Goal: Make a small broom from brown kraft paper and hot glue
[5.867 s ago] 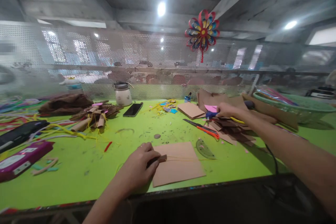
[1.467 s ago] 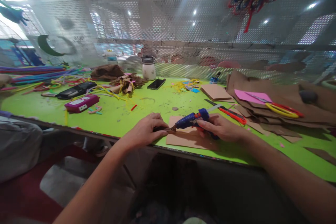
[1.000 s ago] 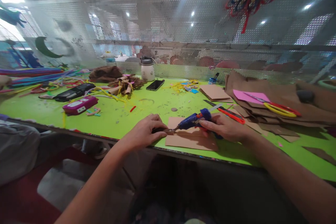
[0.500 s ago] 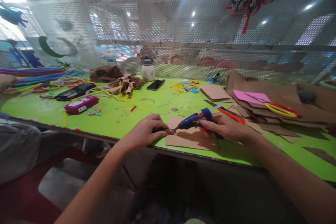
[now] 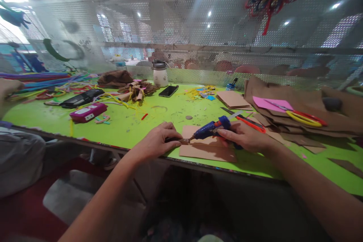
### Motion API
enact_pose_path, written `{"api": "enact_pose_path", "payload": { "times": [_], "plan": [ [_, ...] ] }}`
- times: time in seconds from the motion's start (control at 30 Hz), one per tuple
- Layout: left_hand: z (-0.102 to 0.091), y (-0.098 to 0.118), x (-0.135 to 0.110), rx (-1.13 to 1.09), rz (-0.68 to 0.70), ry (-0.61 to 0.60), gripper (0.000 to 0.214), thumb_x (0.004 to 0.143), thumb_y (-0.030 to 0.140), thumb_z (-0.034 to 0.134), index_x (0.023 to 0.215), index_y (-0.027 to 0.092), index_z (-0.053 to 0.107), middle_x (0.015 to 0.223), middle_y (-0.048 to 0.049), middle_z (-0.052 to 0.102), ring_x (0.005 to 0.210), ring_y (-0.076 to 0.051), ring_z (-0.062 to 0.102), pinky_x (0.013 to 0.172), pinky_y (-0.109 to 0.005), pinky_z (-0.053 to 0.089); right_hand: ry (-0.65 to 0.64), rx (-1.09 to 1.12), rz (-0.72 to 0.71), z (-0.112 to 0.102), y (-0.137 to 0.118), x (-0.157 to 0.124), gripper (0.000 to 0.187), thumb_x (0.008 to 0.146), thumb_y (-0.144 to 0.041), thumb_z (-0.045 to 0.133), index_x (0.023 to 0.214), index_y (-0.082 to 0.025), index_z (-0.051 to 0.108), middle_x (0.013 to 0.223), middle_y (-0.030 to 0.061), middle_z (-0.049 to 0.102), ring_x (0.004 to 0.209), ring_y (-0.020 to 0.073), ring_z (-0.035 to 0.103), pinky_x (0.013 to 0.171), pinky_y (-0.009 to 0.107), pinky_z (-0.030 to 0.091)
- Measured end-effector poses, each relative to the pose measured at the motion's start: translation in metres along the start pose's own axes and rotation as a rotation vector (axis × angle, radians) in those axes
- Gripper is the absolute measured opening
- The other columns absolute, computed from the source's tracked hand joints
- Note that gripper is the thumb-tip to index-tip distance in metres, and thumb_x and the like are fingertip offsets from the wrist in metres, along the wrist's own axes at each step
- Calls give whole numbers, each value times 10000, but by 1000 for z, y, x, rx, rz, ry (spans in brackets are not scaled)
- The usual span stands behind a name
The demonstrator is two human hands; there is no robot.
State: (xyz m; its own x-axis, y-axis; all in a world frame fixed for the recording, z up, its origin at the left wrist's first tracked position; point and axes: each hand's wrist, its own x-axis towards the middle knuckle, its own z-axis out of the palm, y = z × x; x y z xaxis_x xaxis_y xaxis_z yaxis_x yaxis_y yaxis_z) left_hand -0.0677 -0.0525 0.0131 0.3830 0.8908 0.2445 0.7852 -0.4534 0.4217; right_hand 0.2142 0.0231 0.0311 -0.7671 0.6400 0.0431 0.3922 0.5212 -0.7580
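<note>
We find the left hand (image 5: 159, 140) pinching a small brown piece (image 5: 185, 141) at the left edge of a tan sheet (image 5: 207, 152) on the green table (image 5: 127, 128). We record the right hand (image 5: 241, 136) wrapped around a blue glue gun (image 5: 208, 130), its nozzle (image 5: 192, 138) at the piece's exposed end; contact we cannot confirm.

Glue gun (image 5: 208, 130) looks glossy plastic, brn card (image 5: 202, 152) matt, smooth ppr – phone scrn (image 5: 168, 90) smooth & glossy.
</note>
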Motion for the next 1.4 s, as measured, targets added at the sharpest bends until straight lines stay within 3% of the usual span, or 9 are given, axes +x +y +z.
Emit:
{"api": "enact_pose_path", "payload": {
  "times": [0.27,0.73,1.4],
  "plan": [
    [1,0,0,15,31,15,234,883,335,557,985,205,724,876,-60,588,874,-176,554,783,-272,429,-77,24,-3,4,0,4,562,882,-626,400,634,-150,566,586,6,517,537,106,437,527,251,313],
    [1,0,-1,11,29,11,248,887,340,553,986,183,717,900,-65,585,899,-183,555,803,-281,425,-39,14,5,0,4,2,550,885,-613,412,610,-152,530,580,-9,462,534,96,392,520,251,293],
    [2,-2,0,39,28,13,217,886,315,561,983,190,709,896,-55,573,892,-179,543,790,-271,422,-43,48,29,12,0,6,569,865,-649,407,652,-146,566,582,-3,484,523,99,396,502,252,285]
  ]
}}
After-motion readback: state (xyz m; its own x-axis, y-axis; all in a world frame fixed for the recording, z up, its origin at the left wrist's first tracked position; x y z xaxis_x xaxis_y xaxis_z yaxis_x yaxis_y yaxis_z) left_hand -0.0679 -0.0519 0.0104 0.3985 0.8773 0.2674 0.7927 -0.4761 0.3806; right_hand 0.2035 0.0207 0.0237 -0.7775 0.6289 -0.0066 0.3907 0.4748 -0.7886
